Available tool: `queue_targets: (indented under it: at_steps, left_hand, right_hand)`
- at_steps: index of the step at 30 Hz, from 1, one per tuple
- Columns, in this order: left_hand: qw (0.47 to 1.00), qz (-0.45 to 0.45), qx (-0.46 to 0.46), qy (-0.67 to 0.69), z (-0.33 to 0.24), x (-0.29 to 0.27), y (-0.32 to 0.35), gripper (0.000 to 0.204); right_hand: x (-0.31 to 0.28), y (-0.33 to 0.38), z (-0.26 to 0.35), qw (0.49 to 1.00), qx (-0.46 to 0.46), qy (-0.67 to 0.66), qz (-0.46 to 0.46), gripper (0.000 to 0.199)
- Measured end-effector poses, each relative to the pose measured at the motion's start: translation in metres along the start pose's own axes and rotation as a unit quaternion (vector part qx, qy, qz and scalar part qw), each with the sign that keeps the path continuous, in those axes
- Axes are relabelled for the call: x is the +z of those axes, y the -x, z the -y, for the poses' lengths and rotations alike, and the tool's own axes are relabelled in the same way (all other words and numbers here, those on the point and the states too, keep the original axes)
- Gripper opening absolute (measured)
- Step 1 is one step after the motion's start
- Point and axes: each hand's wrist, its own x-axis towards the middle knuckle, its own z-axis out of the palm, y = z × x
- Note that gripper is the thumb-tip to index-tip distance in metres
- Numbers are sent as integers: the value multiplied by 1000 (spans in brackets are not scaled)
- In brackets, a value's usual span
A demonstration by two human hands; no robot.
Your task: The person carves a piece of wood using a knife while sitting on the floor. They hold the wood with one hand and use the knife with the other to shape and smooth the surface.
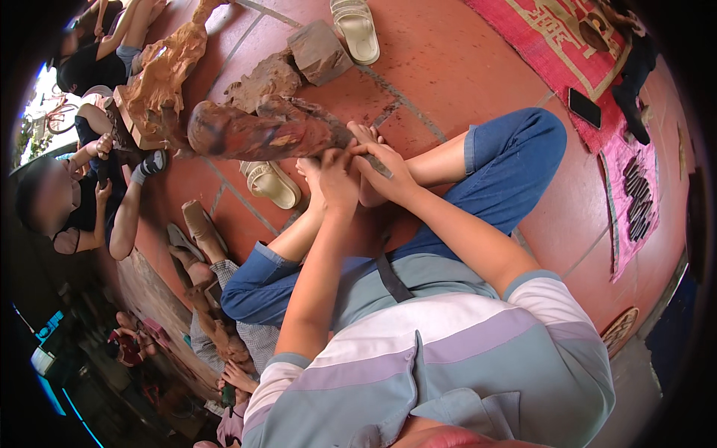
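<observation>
Reddish-brown wood chunk [250,134] beside left hand [337,181] and right hand [388,175], together, exact grip unclear; yellow markings [549,28] on red mat [519,37].

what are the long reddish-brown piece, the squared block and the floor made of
Long piece: probably wood, rough, streaked reddish-brown like grain. Squared block: perhaps wood or stone, dull, with rough faces. Floor: likely terracotta tile, slight sheen, with grey joint lines.
</observation>
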Motion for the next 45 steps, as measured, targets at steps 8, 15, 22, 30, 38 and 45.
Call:
queue_targets:
  at_steps: [8, 15, 22, 30, 38, 45]
  left_hand:
    - [997, -37, -28, 59, 16, 14, 11, 34]
    - [995, -45, -64, 61, 10, 15, 10, 30]
    - [995, -26, -62, 68, 5, 7, 4, 31]
    - [993, -28, -65, 95, 5, 23, -4, 31]
    - [988, -54, -72, 127, -8, 16, -2, 35]
    - [993, 19, -67, 99, 1, 22, 15, 37]
  right_hand:
    - [7, -1, -27, 994, -79, 66, 25, 16]
    - [10, -5, -23, 996, -73, -18, 56, 15]
    - [13, -11, -16, 998, -67, -16, 5, 16]
    - [11, -21, -25, 996, -82, 3, -20, 16]
    - [4, -19, -5, 995, -94, -1, -18, 14]
    - [2, -5, -24, 998, -55, 16, 25, 14]
